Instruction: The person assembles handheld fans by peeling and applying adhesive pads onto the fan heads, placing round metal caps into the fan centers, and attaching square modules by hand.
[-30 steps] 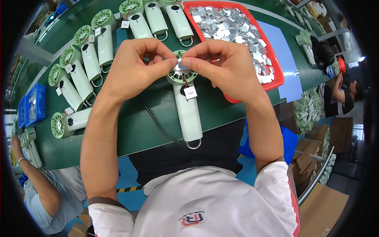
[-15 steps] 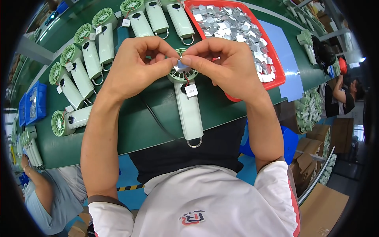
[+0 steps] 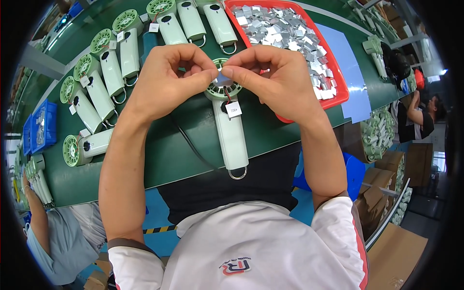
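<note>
Green bench [image 3: 162, 150] in a workshop. At centre, a pale-green handheld fan [image 3: 231, 137] points its round head to 12 o'clock; above it, left hand [image 3: 166, 82] and right hand [image 3: 276, 84] pinch a small grey piece [image 3: 223, 80]. Red tray [image 3: 341, 92] at 1 o'clock, blue bins [image 3: 43, 126] at 9, co-worker [image 3: 65, 244] at 8, cardboard [image 3: 398, 256] at 4.

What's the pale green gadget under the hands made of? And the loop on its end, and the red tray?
The gadget looks like hard plastic, smooth and slightly glossy, with soft highlights. The loop seems to be shiny metal, because it's silvery and gleams. The tray is probably plastic too: evenly red, with rounded corners.
</note>
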